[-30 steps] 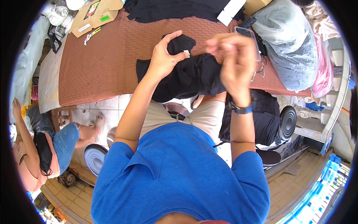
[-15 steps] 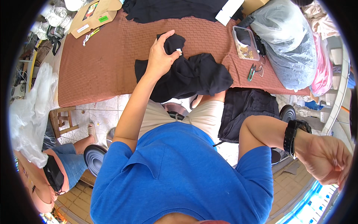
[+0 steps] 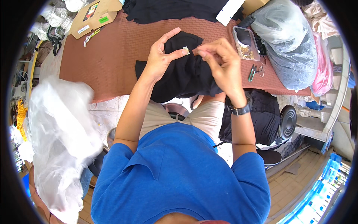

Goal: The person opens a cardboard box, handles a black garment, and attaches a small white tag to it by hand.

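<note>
A black garment (image 3: 179, 78) lies bunched over the table's near edge and hangs above my lap. My left hand (image 3: 160, 58) grips its upper part, index finger stretched along the cloth. Under the left thumb sits a small white label (image 3: 185, 49) with a tiny gold-coloured piece beside it. My right hand (image 3: 222, 59) is just right of the label, thumb and forefinger pinched together. Whatever is in that pinch is too small to make out.
On the brown-covered table (image 3: 100, 67) are green-handled thread snips (image 3: 252, 73), a clear plastic box (image 3: 246, 44) of gold-coloured pieces, a cardboard box (image 3: 95, 18) and a large stuffed plastic bag (image 3: 287, 41). At left, a person carries a clear plastic sheet (image 3: 63, 138).
My right hand has come from the far right to beside the label. My left hand has shifted slightly right with the cloth. The plastic sheet at left has swung nearer.
</note>
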### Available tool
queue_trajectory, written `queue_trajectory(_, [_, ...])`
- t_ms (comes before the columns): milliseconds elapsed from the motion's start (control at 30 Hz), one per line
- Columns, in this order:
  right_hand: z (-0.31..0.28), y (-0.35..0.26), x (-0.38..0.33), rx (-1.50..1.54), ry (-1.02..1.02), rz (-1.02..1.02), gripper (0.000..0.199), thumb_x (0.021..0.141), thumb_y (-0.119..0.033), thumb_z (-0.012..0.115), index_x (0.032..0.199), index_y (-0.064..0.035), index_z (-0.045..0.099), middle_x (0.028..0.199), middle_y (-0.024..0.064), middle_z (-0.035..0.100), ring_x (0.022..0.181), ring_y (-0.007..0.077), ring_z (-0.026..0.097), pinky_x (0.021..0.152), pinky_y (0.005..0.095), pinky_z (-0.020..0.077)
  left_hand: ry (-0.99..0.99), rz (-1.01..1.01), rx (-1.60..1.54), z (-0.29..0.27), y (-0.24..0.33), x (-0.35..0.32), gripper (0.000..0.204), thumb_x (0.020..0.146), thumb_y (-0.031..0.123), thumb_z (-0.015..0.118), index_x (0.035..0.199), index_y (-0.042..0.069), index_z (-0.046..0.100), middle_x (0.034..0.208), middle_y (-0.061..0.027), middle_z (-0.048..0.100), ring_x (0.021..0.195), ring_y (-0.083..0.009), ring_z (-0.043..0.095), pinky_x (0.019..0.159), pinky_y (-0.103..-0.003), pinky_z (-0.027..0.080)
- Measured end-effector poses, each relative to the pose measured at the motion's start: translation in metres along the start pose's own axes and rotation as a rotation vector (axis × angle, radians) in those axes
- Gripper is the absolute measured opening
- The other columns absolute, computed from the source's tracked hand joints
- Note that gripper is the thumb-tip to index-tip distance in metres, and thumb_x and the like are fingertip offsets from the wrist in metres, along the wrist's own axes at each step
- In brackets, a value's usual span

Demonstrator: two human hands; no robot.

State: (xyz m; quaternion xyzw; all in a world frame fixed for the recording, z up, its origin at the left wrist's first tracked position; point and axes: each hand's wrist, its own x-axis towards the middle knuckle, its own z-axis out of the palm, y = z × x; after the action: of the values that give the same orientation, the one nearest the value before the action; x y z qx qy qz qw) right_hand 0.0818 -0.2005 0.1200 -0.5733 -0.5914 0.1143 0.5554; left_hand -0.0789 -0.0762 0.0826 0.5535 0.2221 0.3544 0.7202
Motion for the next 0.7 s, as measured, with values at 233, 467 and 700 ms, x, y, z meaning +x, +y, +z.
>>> queue_trajectory(233, [0.0077,0.0087,-0.0085,-0.121,-0.005,0.035,0.017,0.088,-0.001,0.075,0.103,-0.0042,0.078,0.083,0.0057,0.061,0.075,0.0151,0.06,0.066,0.029,0.048,-0.012,0.043,-0.005,0.0019,0.003,-0.0022,0.069,0.081,-0.004,0.08,0.143,-0.005,0.05,0.128,-0.0144,0.063,0.102,-0.015,0.07,0.096,-0.029,0.056])
queue_trajectory(467, [0.0084,0.0111,-0.0088,-0.129,-0.014,-0.02,0.02,0.086,0.006,0.07,0.103,-0.0028,0.077,0.087,0.0078,0.059,0.077,0.0186,0.061,0.066,0.03,0.0505,-0.03,0.033,-0.008,0.0018,0.0023,-0.0019,0.069,0.081,-0.004,0.08,0.143,-0.004,0.051,0.127,-0.0145,0.063,0.103,-0.015,0.07,0.097,-0.029,0.055])
queue_trajectory(700, [0.006,0.0112,-0.0077,-0.143,-0.031,-0.034,0.022,0.085,0.008,0.069,0.103,-0.003,0.077,0.086,0.0082,0.059,0.077,0.0205,0.061,0.067,0.0312,0.0505,-0.029,0.039,0.0,0.0032,0.0043,-0.0026,0.068,0.081,-0.005,0.08,0.143,-0.005,0.051,0.126,-0.0146,0.064,0.103,-0.0149,0.07,0.096,-0.028,0.056])
